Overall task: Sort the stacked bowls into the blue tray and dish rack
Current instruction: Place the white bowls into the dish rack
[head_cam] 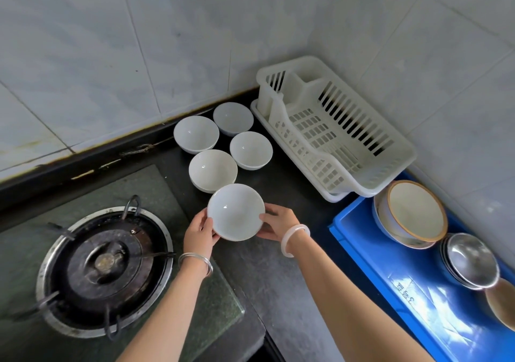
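A white bowl is held between both hands above the dark counter, my left hand on its left rim and my right hand on its right rim. Behind it several white bowls stand on the counter; the nearest one looks like a stack. The white dish rack sits in the corner with nothing in it. The blue tray at the right holds a large brown-rimmed bowl, a stack of steel bowls and a tan bowl at the frame edge.
A gas burner with a metal pan support sits on a glass hob at the left. Tiled walls close the corner behind the bowls and the rack. The dark counter runs between the hob and the tray.
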